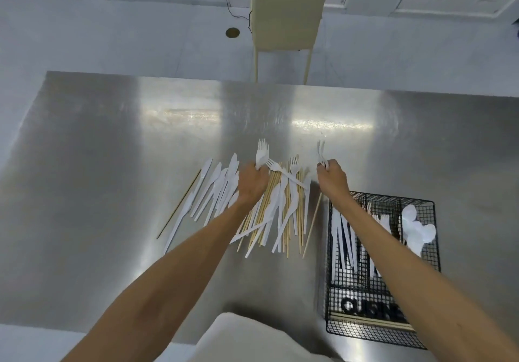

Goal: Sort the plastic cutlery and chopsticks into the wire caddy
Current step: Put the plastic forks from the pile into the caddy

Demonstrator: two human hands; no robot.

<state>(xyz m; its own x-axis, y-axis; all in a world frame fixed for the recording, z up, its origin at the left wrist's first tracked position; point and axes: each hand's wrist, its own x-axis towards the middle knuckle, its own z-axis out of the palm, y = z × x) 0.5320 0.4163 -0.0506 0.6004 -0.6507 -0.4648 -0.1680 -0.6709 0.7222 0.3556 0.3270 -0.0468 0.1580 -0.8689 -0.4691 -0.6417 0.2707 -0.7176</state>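
A loose pile of white plastic cutlery (222,190) and wooden chopsticks (286,221) lies on the steel table. My left hand (252,182) rests on the pile and grips a white fork (261,154) whose tines point away. My right hand (332,177) holds white forks (321,152) just right of the pile. The black wire caddy (421,330) stands at the front right, under my right forearm. Its compartments hold white knives (341,238), white spoons (417,229) and chopsticks (373,323) along its near edge.
The steel table (112,151) spreads wide to the left and behind the pile. A single chopstick (179,204) lies at the pile's left edge. A pale yellow chair (283,24) stands beyond the table's far edge. White cloth (247,339) shows at the near edge.
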